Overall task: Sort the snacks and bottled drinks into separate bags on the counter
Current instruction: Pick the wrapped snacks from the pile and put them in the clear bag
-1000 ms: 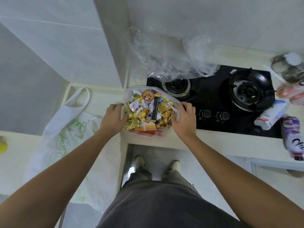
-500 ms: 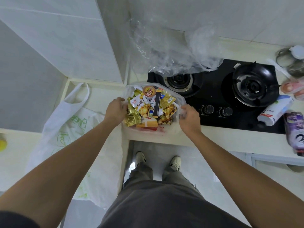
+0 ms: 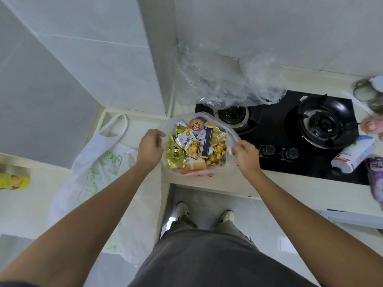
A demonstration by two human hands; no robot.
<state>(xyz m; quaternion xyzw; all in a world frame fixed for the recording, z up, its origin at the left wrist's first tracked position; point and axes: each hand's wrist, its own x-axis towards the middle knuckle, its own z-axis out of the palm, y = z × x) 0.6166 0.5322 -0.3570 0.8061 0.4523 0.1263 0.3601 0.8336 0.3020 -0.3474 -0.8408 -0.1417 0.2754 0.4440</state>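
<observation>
1. A blurred yellow packet (image 3: 13, 181) lies on the pale bench (image 3: 279, 187), far left of the clear snack bag (image 3: 231, 162).
2. A limp white carrier bag (image 3: 97, 168) with green print sprawls just left of the snack bag.
3. The left hand (image 3: 150, 149) has its fingers curled, pinching the snack bag's thin left rim; earlier it lay flatter against the side.
4. The snack bag sits on the bench's front edge, stuffed with glossy gold and white wrappers (image 3: 193, 146).
5. The right hand (image 3: 245, 155) pinches the right rim, now lifted.
6. Right of it: the black glass hob (image 3: 273, 129), crinkled clear film (image 3: 228, 79), a white bottle (image 3: 352, 154) and a purple bottle (image 3: 376, 177) lying flat.
</observation>
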